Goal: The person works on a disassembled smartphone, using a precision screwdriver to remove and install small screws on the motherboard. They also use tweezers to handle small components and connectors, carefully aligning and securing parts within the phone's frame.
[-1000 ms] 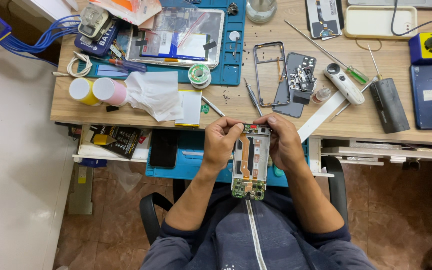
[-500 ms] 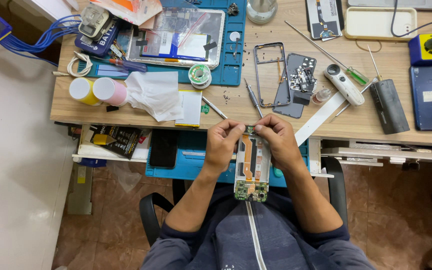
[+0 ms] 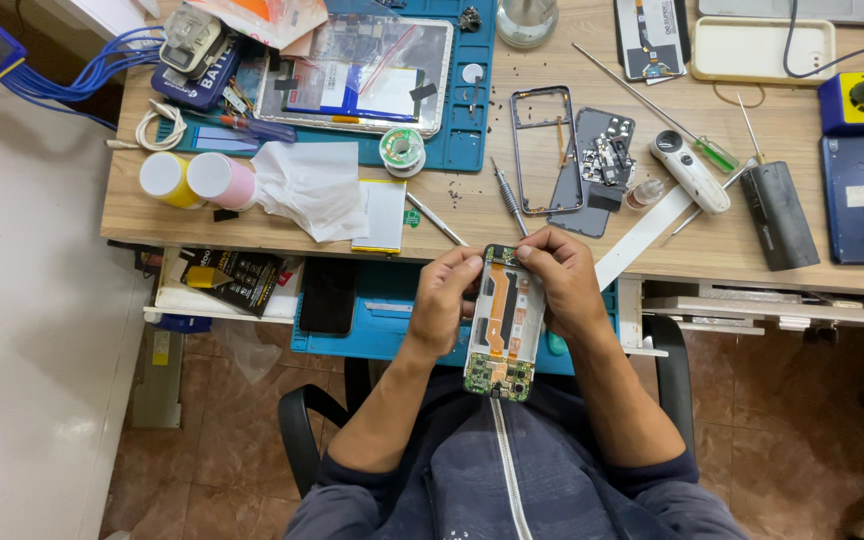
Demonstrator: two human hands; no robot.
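An opened phone (image 3: 504, 322) with its back off shows green circuit boards at both ends and an orange flex strip down the middle. I hold it over my lap, just below the wooden desk's edge (image 3: 252, 232). My left hand (image 3: 444, 293) grips its left side, fingers reaching to the top board. On the other side, my right hand (image 3: 562, 280) holds the right edge, its fingertips pinching at the phone's top end. Whether a small part is between those fingertips is too small to tell.
On the desk lie a bare phone frame (image 3: 545, 148), a grey back cover with parts (image 3: 604, 160), screwdrivers (image 3: 508, 197), a white tissue (image 3: 310, 188), two tape rolls (image 3: 194, 178), a blue repair mat (image 3: 462, 130) and a blue drawer mat (image 3: 372, 318).
Both hands have shifted slightly up along the phone towards its top end; the phone stays in the same place over my lap.
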